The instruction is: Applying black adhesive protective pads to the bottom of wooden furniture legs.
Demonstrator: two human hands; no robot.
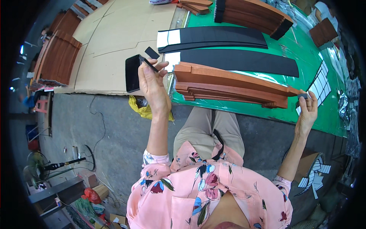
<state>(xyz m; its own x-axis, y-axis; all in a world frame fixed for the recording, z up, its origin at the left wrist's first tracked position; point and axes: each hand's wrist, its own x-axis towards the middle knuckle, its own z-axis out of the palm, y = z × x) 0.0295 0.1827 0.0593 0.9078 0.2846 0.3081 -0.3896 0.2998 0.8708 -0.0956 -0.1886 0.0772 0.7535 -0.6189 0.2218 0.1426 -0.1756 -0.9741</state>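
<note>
Fingers (146,65) of the left hand (152,86) pinch a thin black strip (149,64) beside a black pad (132,73), above the cardboard (114,42). Right hand (308,110) curls around a small dark piece (303,96) at the end of the brown wood pieces (228,86) on the green table (305,57).

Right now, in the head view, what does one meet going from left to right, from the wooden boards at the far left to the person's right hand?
Wooden boards → cardboard sheet → black pad held in the left hand → stack of curved wooden pieces → right hand at the stack's right end.
</note>
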